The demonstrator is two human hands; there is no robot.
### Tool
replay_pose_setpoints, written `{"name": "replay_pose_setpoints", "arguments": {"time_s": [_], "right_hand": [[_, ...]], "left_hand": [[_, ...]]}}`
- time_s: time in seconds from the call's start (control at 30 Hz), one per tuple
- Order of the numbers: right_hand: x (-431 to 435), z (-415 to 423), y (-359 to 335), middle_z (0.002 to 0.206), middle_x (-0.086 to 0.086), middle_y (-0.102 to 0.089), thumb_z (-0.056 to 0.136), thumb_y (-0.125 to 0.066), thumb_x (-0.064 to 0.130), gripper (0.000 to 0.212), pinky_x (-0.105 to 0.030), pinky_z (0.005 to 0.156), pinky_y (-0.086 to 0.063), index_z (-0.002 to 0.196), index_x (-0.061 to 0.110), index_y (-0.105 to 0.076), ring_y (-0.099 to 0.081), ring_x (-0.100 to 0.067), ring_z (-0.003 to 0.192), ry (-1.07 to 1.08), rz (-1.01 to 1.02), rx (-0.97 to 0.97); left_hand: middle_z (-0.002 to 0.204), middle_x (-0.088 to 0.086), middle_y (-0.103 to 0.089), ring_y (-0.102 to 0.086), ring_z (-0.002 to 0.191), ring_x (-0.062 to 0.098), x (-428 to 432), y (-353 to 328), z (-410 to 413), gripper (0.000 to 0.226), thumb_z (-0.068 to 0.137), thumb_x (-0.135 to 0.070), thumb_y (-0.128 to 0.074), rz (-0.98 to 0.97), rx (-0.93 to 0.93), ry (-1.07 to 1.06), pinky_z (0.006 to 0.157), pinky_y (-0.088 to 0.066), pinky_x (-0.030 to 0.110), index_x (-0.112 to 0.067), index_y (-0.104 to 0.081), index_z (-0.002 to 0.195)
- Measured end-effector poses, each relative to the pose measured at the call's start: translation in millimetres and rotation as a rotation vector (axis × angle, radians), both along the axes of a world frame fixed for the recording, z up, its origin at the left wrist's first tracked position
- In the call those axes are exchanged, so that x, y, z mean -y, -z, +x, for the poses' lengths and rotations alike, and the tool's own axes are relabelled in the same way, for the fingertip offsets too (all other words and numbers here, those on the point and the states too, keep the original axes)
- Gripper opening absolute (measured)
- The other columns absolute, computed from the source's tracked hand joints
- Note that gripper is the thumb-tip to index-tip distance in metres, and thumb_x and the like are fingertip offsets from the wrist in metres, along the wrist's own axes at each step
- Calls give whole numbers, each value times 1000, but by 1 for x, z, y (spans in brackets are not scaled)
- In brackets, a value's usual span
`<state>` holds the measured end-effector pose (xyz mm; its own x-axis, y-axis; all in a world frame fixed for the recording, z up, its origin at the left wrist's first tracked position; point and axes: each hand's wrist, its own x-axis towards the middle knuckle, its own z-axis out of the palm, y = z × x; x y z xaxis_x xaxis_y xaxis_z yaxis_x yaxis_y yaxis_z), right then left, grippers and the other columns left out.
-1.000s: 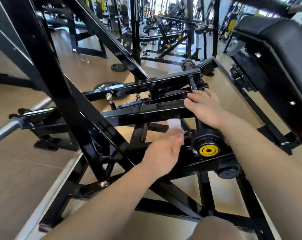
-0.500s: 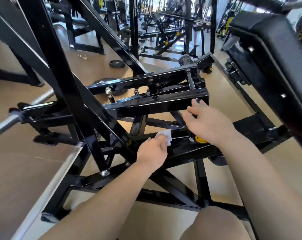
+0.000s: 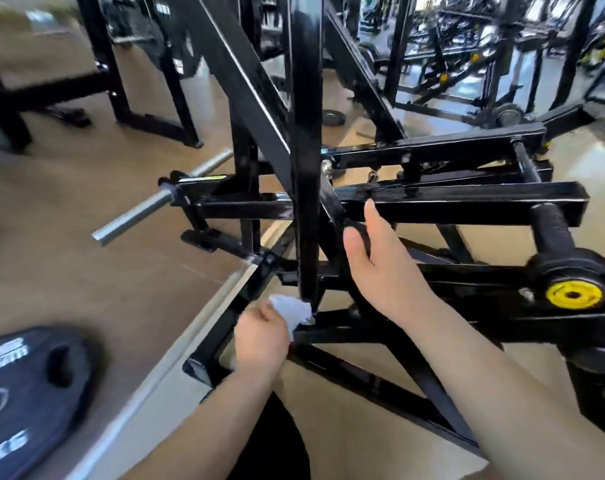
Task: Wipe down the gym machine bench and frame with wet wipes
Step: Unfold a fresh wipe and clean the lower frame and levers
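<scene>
The left hand (image 3: 261, 336) is closed around a bunched white wet wipe (image 3: 292, 311), pressing it against the foot of a black upright post (image 3: 306, 168) where that post meets a low cross-member of the machine frame (image 3: 460, 206). The right hand (image 3: 380, 258) carries no wipe; its fingers are loosely spread and curl around a diagonal frame bar just below the long horizontal beam, apparently for support. Judged from this placement, work is under way on the lower frame joints; the horizontal beam shows a wet-looking sheen, which may indicate it has been wiped, though gloss paint would look similar. No bench pad appears in view, so its condition cannot be assessed. The base struts toward the viewer, the yellow-capped pivot (image 3: 572, 295) and the chrome weight peg (image 3: 155, 206) show no sign either way. A weight plate (image 3: 27, 386) lies on the floor at lower left, cut off by the picture edge. Motion blur softens the background machines, and the wipe hides its contact point with the frame.
</scene>
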<state>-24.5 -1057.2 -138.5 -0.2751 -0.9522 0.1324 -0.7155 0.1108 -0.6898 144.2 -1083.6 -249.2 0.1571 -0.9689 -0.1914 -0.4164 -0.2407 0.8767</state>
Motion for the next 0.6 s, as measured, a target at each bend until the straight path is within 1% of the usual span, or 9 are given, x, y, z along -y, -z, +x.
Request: {"name": "replay_pose_setpoints", "arguments": {"time_s": [0.1,0.17,0.2,0.23,0.27,0.33,0.4,0.5,0.6], "right_hand": [[17,18,12,167,2,-27,109,-28,47,65,-24,114,-25,163,14,-10,-24,-16,154,6,-14,6],[20,24,20,166,1,-30,110,-20,48,61,-28,119,-26,162,17,-20,-24,-16,154,17,-34,-93],[20,23,23,169,4,-25,109,-17,50,61,-31,124,-23,163,21,-20,-19,-11,156,21,-37,-118],[19,21,25,170,8,-21,109,-16,52,61,-33,125,-21,164,26,-20,-16,-7,156,16,-44,-112],[18,17,27,170,11,-21,108,-16,54,61,-32,124,-21,164,29,-20,-16,-5,155,7,-53,-94],[16,10,28,169,14,-22,109,-17,55,59,-30,120,-23,163,33,-21,-20,-4,154,-15,-60,-62],[17,7,30,168,14,-23,110,-19,53,56,-34,121,-26,163,34,-21,-22,-5,153,-30,-64,-35],[18,7,30,167,15,-25,108,-21,54,57,-34,123,-24,162,34,-24,-23,-4,153,-24,-75,16],[18,3,28,165,17,-28,109,-24,51,55,-28,121,-22,161,34,-29,-24,0,151,-26,-69,79]], "left_hand": [[74,0,-57,-54,74,23,13,-27,8,37,110,-29,-34,-249,-52,-20,67,-40,37,-11,-58,89],[98,-16,-67,-60,90,1,5,-44,-8,30,110,-39,-32,-347,-149,165,79,-47,24,-29,-60,109],[123,-30,-61,-53,105,-19,-1,-45,-16,32,110,-43,-29,-312,-204,281,90,-42,11,-39,-53,130],[141,-44,-37,-32,116,-37,-5,-39,-24,39,109,-46,-26,-263,-261,367,101,-29,1,-46,-33,148],[144,-50,-15,-13,120,-42,-7,-25,-30,47,109,-48,-25,-207,-308,423,110,-16,1,-47,-13,154],[158,-40,-6,-4,137,-30,-8,-3,-34,56,109,-45,-34,-137,-372,493,126,-12,25,-48,-4,156],[159,-16,-36,-28,148,-2,-5,-3,-34,69,100,-20,-54,-115,-467,512,125,-27,46,-42,-18,154],[139,5,-50,-46,137,20,0,-44,-40,84,74,16,-54,-318,-543,470,116,-41,46,-25,-32,145],[163,15,-24,-26,152,29,3,-54,-35,105,80,8,-52,-396,-426,553,123,-29,48,-28,4,161]]}}
